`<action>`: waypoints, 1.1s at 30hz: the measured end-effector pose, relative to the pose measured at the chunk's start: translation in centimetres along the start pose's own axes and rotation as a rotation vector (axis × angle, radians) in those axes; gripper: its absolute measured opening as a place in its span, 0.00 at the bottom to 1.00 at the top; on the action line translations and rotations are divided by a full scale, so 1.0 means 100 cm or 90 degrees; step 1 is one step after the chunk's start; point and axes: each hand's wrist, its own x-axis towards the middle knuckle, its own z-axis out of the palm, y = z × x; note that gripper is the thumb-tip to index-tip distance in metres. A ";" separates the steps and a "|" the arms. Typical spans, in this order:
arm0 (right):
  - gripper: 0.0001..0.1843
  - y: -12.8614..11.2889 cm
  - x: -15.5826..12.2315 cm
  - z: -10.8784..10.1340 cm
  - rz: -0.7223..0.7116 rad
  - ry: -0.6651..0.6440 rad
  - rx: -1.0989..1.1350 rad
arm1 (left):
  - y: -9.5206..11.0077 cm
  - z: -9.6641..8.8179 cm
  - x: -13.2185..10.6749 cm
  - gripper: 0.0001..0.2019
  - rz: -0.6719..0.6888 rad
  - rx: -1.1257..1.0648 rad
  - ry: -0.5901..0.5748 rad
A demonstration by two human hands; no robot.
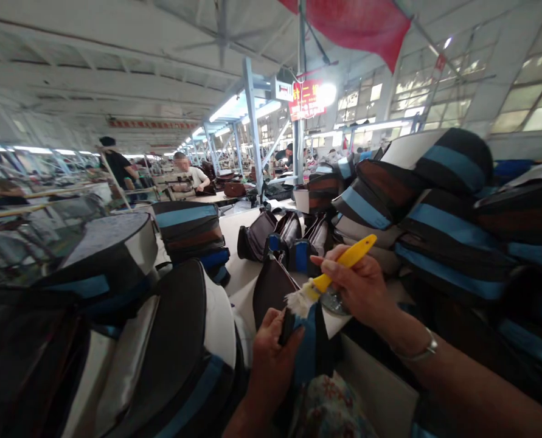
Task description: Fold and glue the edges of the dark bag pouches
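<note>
My right hand [359,286] is closed on a yellow-handled brush [332,274], whose whitish bristles touch the top edge of a dark bag piece with a blue strip [306,347]. My left hand [271,359] grips that bag piece from the left and holds it upright over the white table [238,243]. A bracelet sits on my right wrist. Just behind the brush lies a small round metal tin [332,302], partly hidden by my right hand.
Stacks of black, blue and brown bag panels [435,213] pile high at the right. More stacks [193,234] stand at the left and lower left. Open dark bags [275,234] lie mid-table. Other people sit and stand far back at the left.
</note>
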 end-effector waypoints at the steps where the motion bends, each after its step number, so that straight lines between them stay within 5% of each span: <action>1: 0.09 0.001 0.006 0.003 -0.036 -0.067 -0.086 | 0.001 -0.001 0.000 0.07 0.002 -0.009 -0.009; 4: 0.11 0.004 0.021 0.000 -0.123 -0.175 -0.323 | 0.003 -0.005 0.000 0.09 -0.010 -0.032 -0.039; 6: 0.12 0.002 0.026 -0.007 -0.163 -0.146 -0.397 | 0.004 -0.010 -0.001 0.11 -0.027 -0.043 -0.060; 9: 0.08 -0.005 0.023 -0.012 -0.169 -0.105 -0.342 | 0.006 -0.014 -0.001 0.12 -0.045 -0.056 -0.079; 13: 0.08 -0.010 0.014 -0.012 -0.214 -0.206 -0.372 | 0.006 -0.013 0.001 0.12 -0.056 -0.088 -0.070; 17: 0.08 -0.013 0.008 -0.017 -0.260 -0.113 -0.396 | -0.001 -0.012 0.004 0.11 -0.049 -0.083 -0.060; 23: 0.08 -0.002 0.003 -0.032 -0.212 -0.117 -0.416 | -0.003 -0.012 0.005 0.12 -0.020 -0.004 -0.030; 27: 0.09 -0.021 0.010 -0.036 -0.232 -0.066 -0.415 | 0.006 -0.006 0.005 0.13 0.076 0.166 -0.030; 33: 0.11 -0.057 0.015 -0.014 -0.244 -0.096 -0.369 | 0.011 0.014 0.006 0.16 0.423 0.629 0.069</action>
